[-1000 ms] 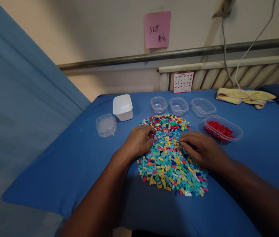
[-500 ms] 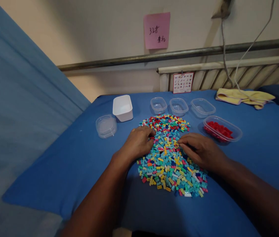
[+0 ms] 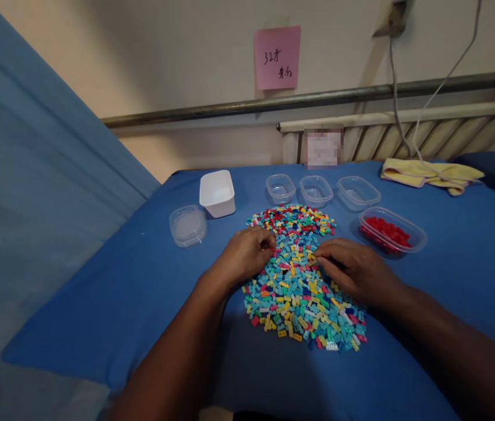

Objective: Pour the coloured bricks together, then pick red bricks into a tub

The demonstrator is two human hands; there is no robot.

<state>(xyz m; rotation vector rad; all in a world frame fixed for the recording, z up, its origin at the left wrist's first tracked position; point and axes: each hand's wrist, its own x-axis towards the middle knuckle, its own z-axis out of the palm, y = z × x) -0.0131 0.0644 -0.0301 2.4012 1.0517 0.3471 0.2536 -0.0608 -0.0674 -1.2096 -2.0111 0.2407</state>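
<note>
A spread of small toy building bricks (image 3: 293, 292) in turquoise, yellow, pink, red, green and blue covers the middle of the blue cloth. At its left edge rests my left hand (image 3: 247, 251), with the fingers curled in and the thumb near the index finger; what lies inside them is hidden. My right hand (image 3: 355, 266) is at the right side of the spread. Its thumb and fingertips are pinched together low over the bricks, and anything between them is too small to make out. Beyond my right hand, a clear plastic tub (image 3: 418, 240) contains red bricks (image 3: 387, 231).
Behind the bricks stand a white tub (image 3: 218, 207) and three clear tubs, one of them a left-hand clear tub (image 3: 280, 196). Stacked clear lids (image 3: 188, 227) lie at the left. A yellow cloth (image 3: 431, 174) is at the back right, under a hanging cable (image 3: 442, 88).
The fingers of my left hand have curled in slightly at the edge of the bricks. My right hand stays pinched in nearly the same place.
</note>
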